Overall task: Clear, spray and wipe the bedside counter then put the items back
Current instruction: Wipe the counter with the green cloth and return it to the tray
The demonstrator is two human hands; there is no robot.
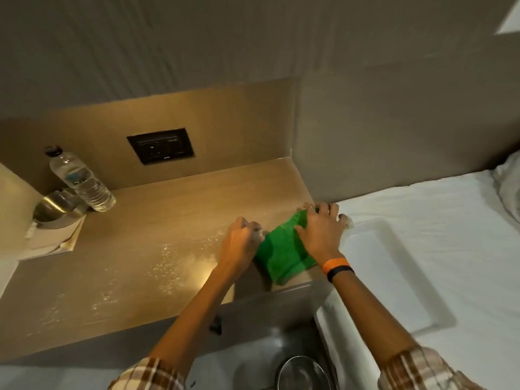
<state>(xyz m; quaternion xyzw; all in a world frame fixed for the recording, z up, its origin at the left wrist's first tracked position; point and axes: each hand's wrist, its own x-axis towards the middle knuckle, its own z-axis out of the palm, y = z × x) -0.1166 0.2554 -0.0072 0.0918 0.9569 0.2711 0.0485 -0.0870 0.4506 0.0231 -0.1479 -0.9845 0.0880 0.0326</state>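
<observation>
A folded green cloth [284, 253] lies on the right end of the tan bedside counter [157, 220], near its front edge. My right hand [319, 232] lies flat on the cloth, fingers spread toward the bed. My left hand [239, 243] grips the cloth's left edge with curled fingers. Spray droplets [166, 266] glisten on the counter to the left of my hands.
A clear water bottle [81, 180] stands at the counter's back left, beside a metal bowl-like object [56, 211] on a raised ledge. A black socket panel [160, 149] sits in the back wall. A white tray [394, 271] lies on the white bed [464, 249]. A round metal item [304, 374] is below.
</observation>
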